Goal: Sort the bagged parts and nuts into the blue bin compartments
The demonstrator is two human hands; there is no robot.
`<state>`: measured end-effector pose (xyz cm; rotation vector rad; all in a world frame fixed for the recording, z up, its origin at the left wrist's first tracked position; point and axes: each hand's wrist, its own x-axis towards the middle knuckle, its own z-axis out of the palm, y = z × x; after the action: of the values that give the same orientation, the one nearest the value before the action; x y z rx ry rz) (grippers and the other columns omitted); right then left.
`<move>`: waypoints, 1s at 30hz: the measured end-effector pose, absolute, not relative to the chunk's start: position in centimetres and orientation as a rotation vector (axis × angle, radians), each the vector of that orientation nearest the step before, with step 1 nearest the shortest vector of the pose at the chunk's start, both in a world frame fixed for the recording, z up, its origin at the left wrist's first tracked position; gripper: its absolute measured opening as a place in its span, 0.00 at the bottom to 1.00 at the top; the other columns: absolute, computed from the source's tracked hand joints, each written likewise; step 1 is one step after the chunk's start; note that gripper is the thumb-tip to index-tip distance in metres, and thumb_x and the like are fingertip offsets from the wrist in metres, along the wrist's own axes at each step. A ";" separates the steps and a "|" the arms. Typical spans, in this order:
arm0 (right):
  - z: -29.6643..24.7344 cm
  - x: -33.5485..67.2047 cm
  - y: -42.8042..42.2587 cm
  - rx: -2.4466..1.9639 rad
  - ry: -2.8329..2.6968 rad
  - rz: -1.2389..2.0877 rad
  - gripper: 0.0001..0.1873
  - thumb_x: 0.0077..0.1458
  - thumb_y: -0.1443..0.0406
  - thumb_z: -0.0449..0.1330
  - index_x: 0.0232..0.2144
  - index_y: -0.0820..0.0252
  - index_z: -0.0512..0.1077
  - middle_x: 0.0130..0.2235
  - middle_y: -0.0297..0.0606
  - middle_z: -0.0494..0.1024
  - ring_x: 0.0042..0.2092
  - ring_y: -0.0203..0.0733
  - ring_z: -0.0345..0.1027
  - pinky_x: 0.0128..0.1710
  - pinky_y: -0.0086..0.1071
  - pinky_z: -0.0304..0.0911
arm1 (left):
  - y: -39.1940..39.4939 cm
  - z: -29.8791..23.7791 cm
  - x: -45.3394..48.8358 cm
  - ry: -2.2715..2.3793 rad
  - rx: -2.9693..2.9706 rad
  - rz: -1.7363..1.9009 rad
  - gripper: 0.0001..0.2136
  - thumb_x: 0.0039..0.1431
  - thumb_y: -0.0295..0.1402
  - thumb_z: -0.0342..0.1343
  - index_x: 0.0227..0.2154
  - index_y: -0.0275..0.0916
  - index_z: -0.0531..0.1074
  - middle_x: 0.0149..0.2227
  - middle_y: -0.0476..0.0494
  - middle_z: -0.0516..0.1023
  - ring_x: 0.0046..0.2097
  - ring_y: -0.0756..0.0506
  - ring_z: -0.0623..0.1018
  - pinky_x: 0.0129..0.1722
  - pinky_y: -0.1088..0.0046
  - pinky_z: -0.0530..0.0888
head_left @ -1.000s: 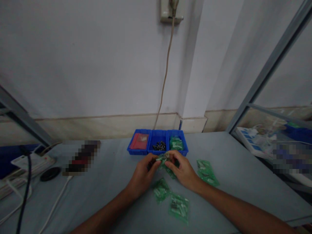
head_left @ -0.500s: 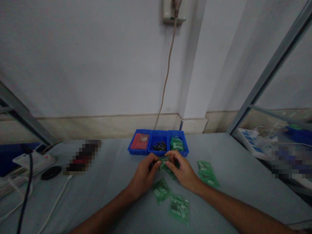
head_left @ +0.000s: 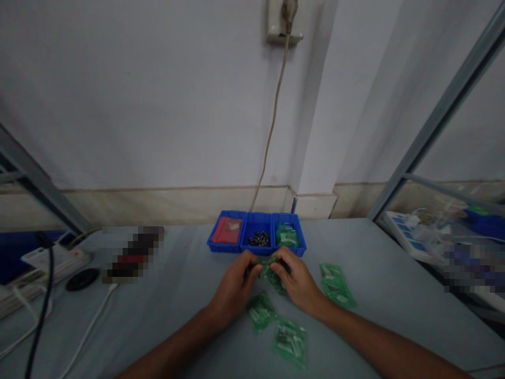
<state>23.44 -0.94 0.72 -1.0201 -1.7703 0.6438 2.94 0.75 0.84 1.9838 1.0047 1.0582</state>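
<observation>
Grey bench (head_left: 165, 295), both hands have edged closer together: left hand (head_left: 235, 284) and right hand (head_left: 298, 279) pinching one green packet (head_left: 271, 269) just before the blue bins (head_left: 256, 250), seemingly mid-fiddle

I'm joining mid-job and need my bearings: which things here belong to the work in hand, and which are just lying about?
In the work:
- small green plastic bag, held between left hand and right hand
- three blue plastic bins
- loose green bags on the grey table

Lying about:
- white power strip
- black round disc
- beige wall cord
</observation>
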 end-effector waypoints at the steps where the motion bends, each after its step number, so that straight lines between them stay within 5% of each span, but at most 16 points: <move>1: 0.6 23.4 -0.9 -1.038 -1.753 0.642 0.12 0.72 0.61 0.56 0.34 0.55 0.66 0.35 0.34 0.69 0.38 0.43 0.64 0.39 0.34 0.59 | 0.7 0.8 2.9 1.004 1.987 1.052 0.10 0.74 0.37 0.50 0.34 0.41 0.66 0.33 0.51 0.68 0.35 0.47 0.68 0.37 0.71 0.67; 6: 0.4 23.5 -0.7 -1.081 -1.674 0.664 0.15 0.70 0.60 0.57 0.30 0.55 0.62 0.31 0.30 0.64 0.35 0.40 0.60 0.35 0.32 0.56 | 0.4 1.1 2.8 0.949 2.001 0.974 0.11 0.76 0.42 0.49 0.43 0.40 0.70 0.38 0.47 0.73 0.38 0.45 0.72 0.40 0.69 0.68; 12: 0.4 23.3 -0.7 -1.072 -1.631 0.727 0.15 0.69 0.59 0.59 0.30 0.55 0.64 0.30 0.29 0.64 0.33 0.39 0.60 0.34 0.31 0.55 | 0.6 1.1 2.9 0.982 2.034 1.004 0.12 0.75 0.42 0.51 0.37 0.40 0.70 0.34 0.48 0.71 0.35 0.46 0.71 0.37 0.70 0.67; 30: 0.6 23.1 -1.3 -1.087 -1.713 0.733 0.12 0.71 0.57 0.58 0.50 0.56 0.73 0.37 0.34 0.74 0.38 0.42 0.68 0.40 0.34 0.62 | 0.7 0.8 2.8 1.070 1.988 1.008 0.14 0.71 0.43 0.53 0.30 0.41 0.65 0.29 0.52 0.69 0.32 0.47 0.70 0.35 0.72 0.66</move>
<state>23.06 -1.31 0.58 -1.0875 -1.7128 0.7332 2.81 0.68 0.78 1.9879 1.0703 1.0077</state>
